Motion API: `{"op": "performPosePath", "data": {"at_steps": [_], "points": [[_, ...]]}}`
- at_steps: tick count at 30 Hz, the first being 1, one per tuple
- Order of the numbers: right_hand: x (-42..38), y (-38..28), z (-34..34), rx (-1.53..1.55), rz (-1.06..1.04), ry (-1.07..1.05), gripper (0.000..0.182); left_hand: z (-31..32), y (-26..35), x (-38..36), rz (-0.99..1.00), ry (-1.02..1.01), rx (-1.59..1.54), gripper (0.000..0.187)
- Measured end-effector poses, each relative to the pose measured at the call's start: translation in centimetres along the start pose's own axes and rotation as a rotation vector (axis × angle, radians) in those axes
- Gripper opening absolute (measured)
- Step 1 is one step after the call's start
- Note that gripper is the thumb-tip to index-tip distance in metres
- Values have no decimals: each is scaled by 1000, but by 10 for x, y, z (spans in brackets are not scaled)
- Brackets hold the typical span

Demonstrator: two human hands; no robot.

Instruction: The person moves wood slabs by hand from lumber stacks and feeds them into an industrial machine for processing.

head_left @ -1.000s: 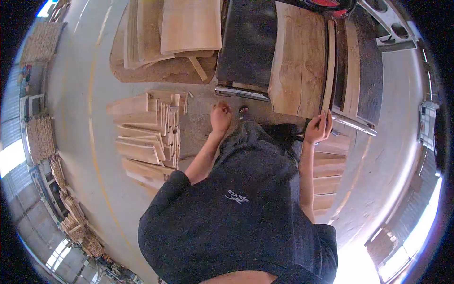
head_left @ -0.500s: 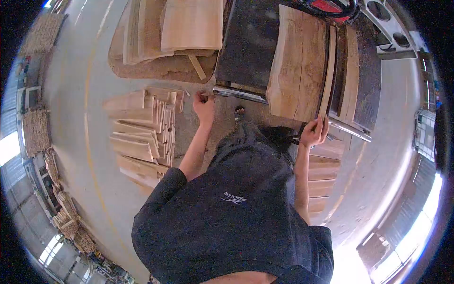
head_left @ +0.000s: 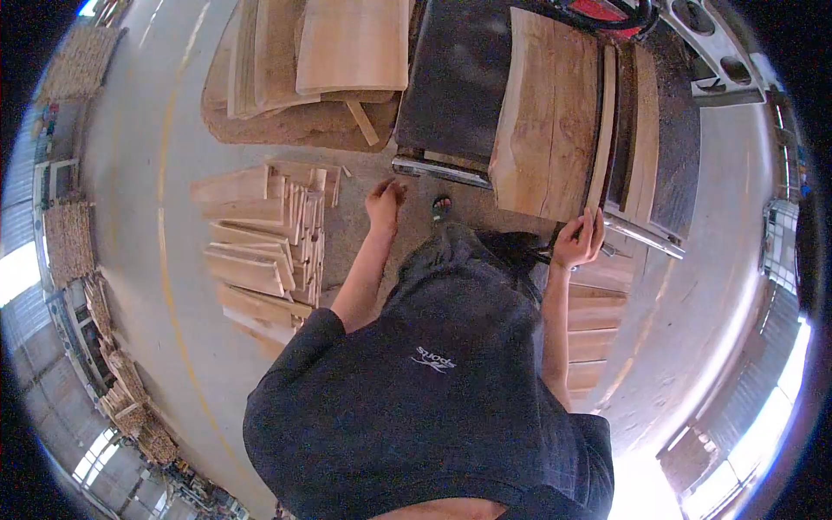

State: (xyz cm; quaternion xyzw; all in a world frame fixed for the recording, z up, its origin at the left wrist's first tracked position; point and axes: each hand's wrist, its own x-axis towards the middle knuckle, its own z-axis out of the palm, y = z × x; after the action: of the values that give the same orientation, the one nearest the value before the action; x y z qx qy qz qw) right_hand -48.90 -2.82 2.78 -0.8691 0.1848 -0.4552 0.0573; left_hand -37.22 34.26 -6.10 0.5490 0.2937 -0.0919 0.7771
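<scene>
A wide wooden board [head_left: 546, 121] with a lengthwise crack lies on the dark machine table [head_left: 455, 78]. Along its right side runs a narrow wooden strip [head_left: 602, 130]. My right hand [head_left: 578, 241] is at the strip's near end, fingers closed on it beside the board's corner; part of the grip is hidden. My left hand [head_left: 383, 208] hangs in the air left of the table's metal front rail [head_left: 442, 171], its fingers curled in with nothing visible in them.
Large boards [head_left: 351, 48] lie stacked at upper left, with a pile of cut wood pieces [head_left: 260, 234] below them. More planks [head_left: 594, 321] lie to the right of my body. A pale metal bracket with holes [head_left: 715, 52] and a red part [head_left: 598, 10] stand at the table's far right.
My left hand has moved away from the rail, slightly right and down toward my body, its fingers curling in. My right hand and the board are nearly unchanged.
</scene>
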Motion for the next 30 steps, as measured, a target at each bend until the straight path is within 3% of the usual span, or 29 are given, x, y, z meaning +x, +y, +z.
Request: {"op": "performPosePath", "data": {"at_steps": [5, 8, 10, 13, 19, 23, 26, 28, 29, 30], "points": [[-1, 2, 1, -19, -17, 33, 20, -2, 8, -1, -12, 0, -146, 17], [1, -3, 0, -40, 6, 16, 17, 12, 21, -10, -6, -55, -246, 29], [3, -6, -2, -25, 18, 16, 17, 15, 17, -5, 101, -14, -67, 48], [4, -6, -4, -23, 18, 12, 17, 11, 6, 2, 133, 43, -71, 61], [2, -4, -2, -24, 12, 8, 18, 18, 18, -16, 228, -43, -112, 68], [4, -5, -4, -29, 6, 4, 18, 22, 21, -16, 193, 47, -120, 64], [5, -5, -3, -17, 2, 13, 18, 16, 19, -13, 285, 55, -63, 54], [5, -5, -2, -15, 10, 15, 18, 28, 37, -26, 264, 132, -57, 32], [6, -7, -3, -14, 19, 16, 18, 22, 34, -22, 265, 133, -57, 32], [5, -7, -3, -13, 19, 17, 18, 13, 28, -15, 270, 93, 118, 24]]}}
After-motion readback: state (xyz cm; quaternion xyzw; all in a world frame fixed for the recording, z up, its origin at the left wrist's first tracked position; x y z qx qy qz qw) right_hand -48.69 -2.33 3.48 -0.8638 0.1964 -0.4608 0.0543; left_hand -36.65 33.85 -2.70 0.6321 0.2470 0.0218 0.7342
